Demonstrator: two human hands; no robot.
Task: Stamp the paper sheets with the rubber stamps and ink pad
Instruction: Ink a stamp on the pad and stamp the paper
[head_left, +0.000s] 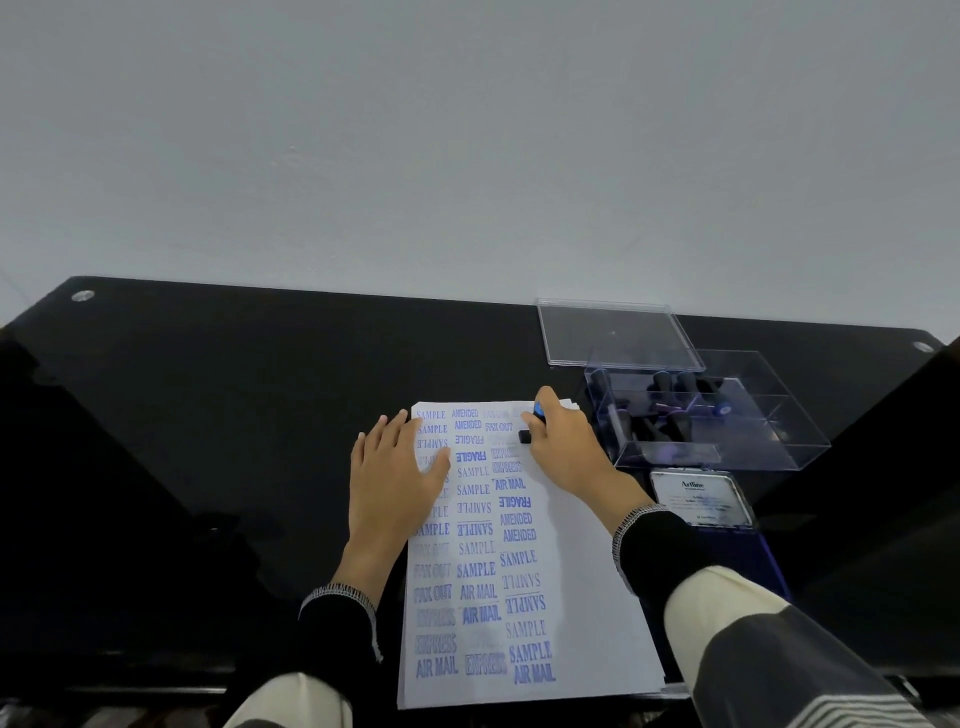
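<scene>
L hand (393, 470) flat on paper (582, 597), R hand (563, 451) gripping stamp (531, 423)

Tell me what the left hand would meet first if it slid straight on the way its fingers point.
The left hand lies flat on the paper sheets, fingers pointing away from the person. It would probably cross the sheets' far edge onto bare black table; nothing else shows there.

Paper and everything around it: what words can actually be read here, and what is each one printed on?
"SAMPLE" – stamped many times on the paper, some upside down.
"AMENDED" – paper.
"FRAGILE" – paper.
"FAX OUT" – paper.
"EXPRESS" – paper.
"AIR MAIL" – paper.
"Artline" – ink pad lid; the small print below it is too blurred to read.
Several faint stamps near the right hand and under the left hand are unreadable.
</scene>
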